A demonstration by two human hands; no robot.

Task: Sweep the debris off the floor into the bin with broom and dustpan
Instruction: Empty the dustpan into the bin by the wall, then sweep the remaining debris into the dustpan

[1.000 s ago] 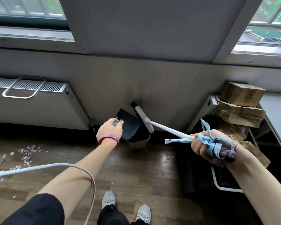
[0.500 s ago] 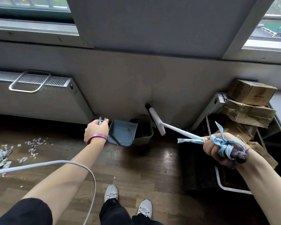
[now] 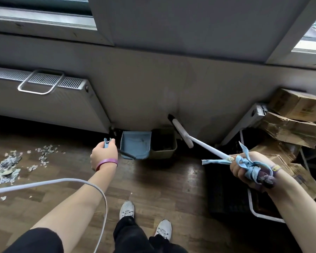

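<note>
Far left on the wooden floor (image 3: pixel 162 187) lies a scatter of pale shredded debris (image 3: pixel 9 166), well apart from the containers by the wall, below a white radiator (image 3: pixel 44 99). A white cable (image 3: pixel 66 180) arcs over the left forearm. The left hand (image 3: pixel 103 155), a pink band at its wrist, has its grip closed around the blue handle end of the dustpan (image 3: pixel 136 147), whose open blue tray is tipped up against the foot of the wall and touches the bin (image 3: pixel 163 144) on its right side; the tray looks nearly empty, with only a few specks showing. The bin is a small beige tub standing on the floor against the wall, dark inside with some dim litter that cannot be made out. Just right of it the broom (image 3: pixel 199 142) slants up to the wall, its white head above the bin's far corner. The right hand (image 3: pixel 246 168) has its grip wrapped tight around the broom's handle end, which is bound in knotted blue cloth strips. Far right, worn cardboard boxes (image 3: pixel 295 114) are stacked on a rack; printing on them is too blurred to read. Two white sneakers (image 3: pixel 127 209) show at the bottom.
</note>
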